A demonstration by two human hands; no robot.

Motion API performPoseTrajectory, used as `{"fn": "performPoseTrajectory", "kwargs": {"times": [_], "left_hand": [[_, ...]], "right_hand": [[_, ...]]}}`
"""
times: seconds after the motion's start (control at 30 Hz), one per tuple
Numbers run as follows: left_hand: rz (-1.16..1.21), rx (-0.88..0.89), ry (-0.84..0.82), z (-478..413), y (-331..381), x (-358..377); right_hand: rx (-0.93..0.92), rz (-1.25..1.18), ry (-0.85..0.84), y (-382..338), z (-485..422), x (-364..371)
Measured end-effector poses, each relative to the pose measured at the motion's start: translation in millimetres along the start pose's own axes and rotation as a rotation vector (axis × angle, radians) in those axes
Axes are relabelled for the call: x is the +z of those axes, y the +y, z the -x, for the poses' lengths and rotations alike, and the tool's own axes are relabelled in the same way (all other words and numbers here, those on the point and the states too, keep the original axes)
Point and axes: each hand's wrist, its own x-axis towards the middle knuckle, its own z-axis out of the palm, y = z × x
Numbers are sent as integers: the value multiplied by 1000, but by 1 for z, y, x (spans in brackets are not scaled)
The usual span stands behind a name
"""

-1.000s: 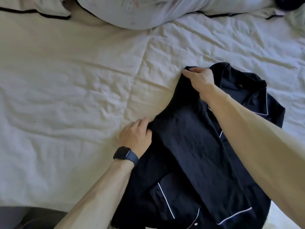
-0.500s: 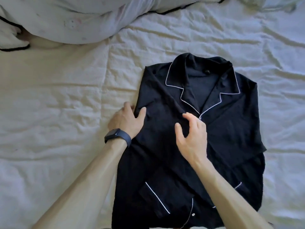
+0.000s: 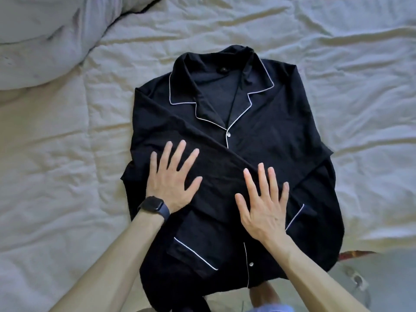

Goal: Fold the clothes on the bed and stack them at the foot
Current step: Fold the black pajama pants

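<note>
Hands (image 3: 173, 183) flat on shirt (image 3: 281, 131), collar (image 3: 180, 91) pointing away

Left hand (image 3: 173, 176): bare. Smartwatch (image 3: 153, 204) on wrist, at 7 o'clock from hand: black rounded-rectangle case, dark blank screen, matte dark navy band (image 3: 166, 214). Right hand (image 3: 263, 206): bare, wrist bare. Left forearm (image 3: 108, 262) and right forearm (image 3: 315, 273) bare to frame edge. Pale blue cloth (image 3: 270, 308) at 6 o'clock edge, blurred; whether worn, unclear.

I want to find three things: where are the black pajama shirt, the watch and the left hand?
black pajama shirt (image 3: 281, 122): head view, on the chest panel beside the button line.
watch (image 3: 152, 202): head view, on its dark screen.
left hand (image 3: 173, 182): head view, on the back of the hand.
</note>
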Motion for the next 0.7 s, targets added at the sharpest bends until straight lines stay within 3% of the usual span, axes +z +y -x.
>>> {"fn": "performPoseTrajectory", "kwargs": {"times": [0.1,0.2,0.33,0.47,0.57,0.7], "left_hand": [[-31,-84,-175,2,0,21],[-103,-115,-231,0,-12,30],[-119,-67,-92,8,10,22],[-53,251,42,53,65,26],[-66,377,-116,103,90,40],[-95,247,-274,124,94,50]], "right_hand": [[47,52,-70,24,12,8],[46,113,-186,46,19,15],[4,63,-106,54,22,12],[-136,67,41,59,46,13],[-174,121,-41,71,63,14],[-137,15,-152,83,60,7]]}}
